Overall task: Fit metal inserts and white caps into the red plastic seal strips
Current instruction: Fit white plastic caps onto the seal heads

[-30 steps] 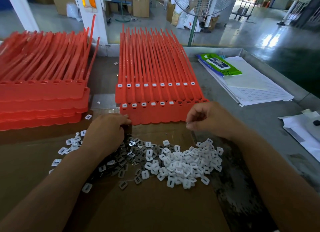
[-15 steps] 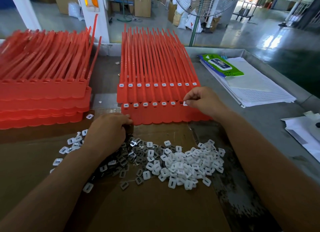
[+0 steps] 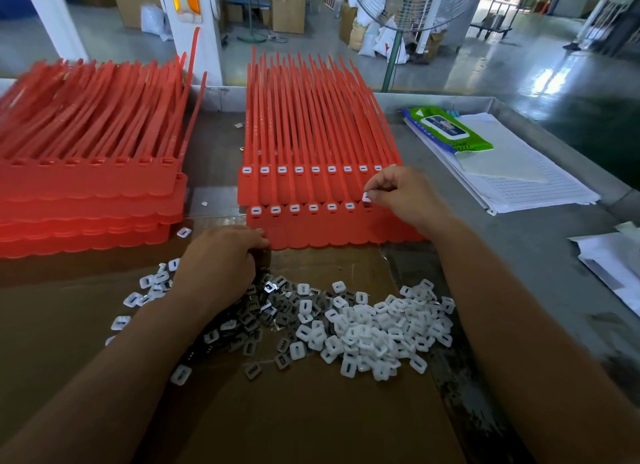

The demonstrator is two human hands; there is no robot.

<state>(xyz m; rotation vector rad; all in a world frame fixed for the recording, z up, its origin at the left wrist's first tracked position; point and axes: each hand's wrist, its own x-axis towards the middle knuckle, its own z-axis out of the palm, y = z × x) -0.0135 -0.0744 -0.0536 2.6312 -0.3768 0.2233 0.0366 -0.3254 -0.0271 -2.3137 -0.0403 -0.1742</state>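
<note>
Pinching a small white cap [image 3: 366,197] in the right hand [image 3: 405,200], thumb and forefinger tips [image 3: 373,186] closed on its edges: square with rounded corners, smooth matt plastic. Held just over the seventh socket in the near row of red seal strips [image 3: 311,228], right beside six caps already seated left of the fingertips. Resting the left hand [image 3: 218,259] knuckles up on brown cardboard [image 3: 311,411], fingers curled under, thumb touching the scalloped near edge of the same row; impossible to tell what, if anything, sits inside that curl. Under and just right of those fingers, a scatter of thin grey metal inserts [image 3: 263,318] with toothed slots. Further right, below the right wrist, a pile of caps [image 3: 381,328]

Against a second ago: right hand up from the row's near edge to the socket line, hardly shifted in the last half second. Left hand in the same spot, and still six caps seated

Strips moulded side by side in glossy flat sheets, long axis running away from the fingers, wide tab heads toward the person, thin tails pointing at the far table rim and bowing upward. Second sheet [image 3: 311,128] just beyond the right fingertips, visible sockets capped. Well left of the left hand, a stack of red sheets [image 3: 86,193]. Well right of the right hand, lined paper [image 3: 519,173] and a green wipes pack [image 3: 446,131] on the dull grey metal table [image 3: 519,256]
</note>
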